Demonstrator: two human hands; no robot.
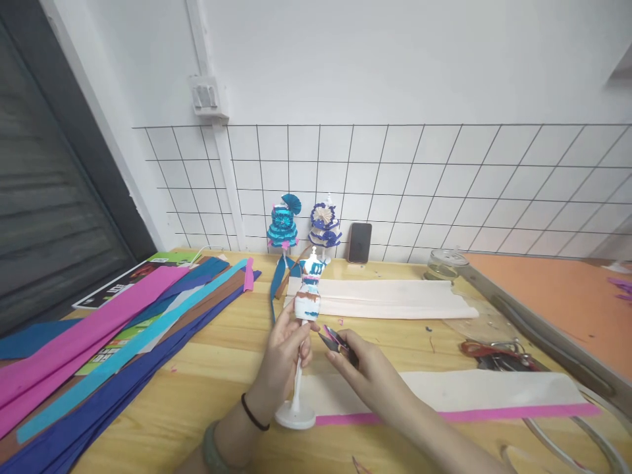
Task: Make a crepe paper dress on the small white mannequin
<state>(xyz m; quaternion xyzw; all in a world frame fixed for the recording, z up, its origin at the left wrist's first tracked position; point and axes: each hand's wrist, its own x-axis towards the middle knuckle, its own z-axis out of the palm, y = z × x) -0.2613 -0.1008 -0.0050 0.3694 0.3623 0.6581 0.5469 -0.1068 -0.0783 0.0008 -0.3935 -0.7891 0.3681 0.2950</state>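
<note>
My left hand (289,339) is closed round the upper stand of a small white dress form (309,306), just under its torso. Patches of blue, brown and pink cover parts of the torso. The form's round white base (295,416) is near the table's front. To the right, my right hand (360,359) grips dark-bladed scissors (333,339), their tips pointing toward the form's stand. A bit of pink shows at the blades. Beneath the right forearm lies a cream paper strip (474,390) with a pink edge.
Two decorated dress forms, one turquoise (283,227) and one cream and purple (324,227), stand at the back beside a phone (359,242). Coloured crepe strips (133,329) cover the left side. Another cream strip (380,298), a glass jar (444,264) and a dark tangle (503,354) lie rightward.
</note>
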